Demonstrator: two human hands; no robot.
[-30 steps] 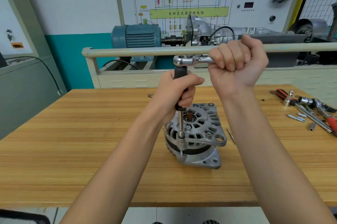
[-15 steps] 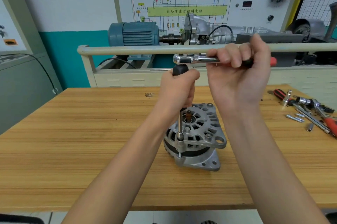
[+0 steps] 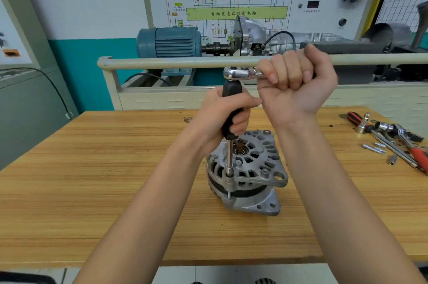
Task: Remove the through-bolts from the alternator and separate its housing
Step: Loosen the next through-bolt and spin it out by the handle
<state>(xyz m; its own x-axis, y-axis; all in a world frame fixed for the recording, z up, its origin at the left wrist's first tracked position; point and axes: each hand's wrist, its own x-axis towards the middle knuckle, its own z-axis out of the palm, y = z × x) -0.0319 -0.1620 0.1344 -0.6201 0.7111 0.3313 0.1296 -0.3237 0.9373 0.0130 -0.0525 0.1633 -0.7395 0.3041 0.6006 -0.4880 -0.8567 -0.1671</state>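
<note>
I see the silver cast-aluminium alternator [image 3: 246, 172] standing upright, shaft end up, approx. mid-way across the light wooden workbench [image 3: 92, 191]. L hand [image 3: 228, 113] wraps the black-handled extension driver [image 3: 231, 107], w/ its steel shaft and socket seated on a through-bolt [image 3: 228, 194] at the housing's front-left edge. R hand [image 3: 298, 84] fists the chrome ratchet wrench [image 3: 242, 73] atop the driver. Loose sockets & red-handled tools [image 3: 393, 142] lie far right.
</note>
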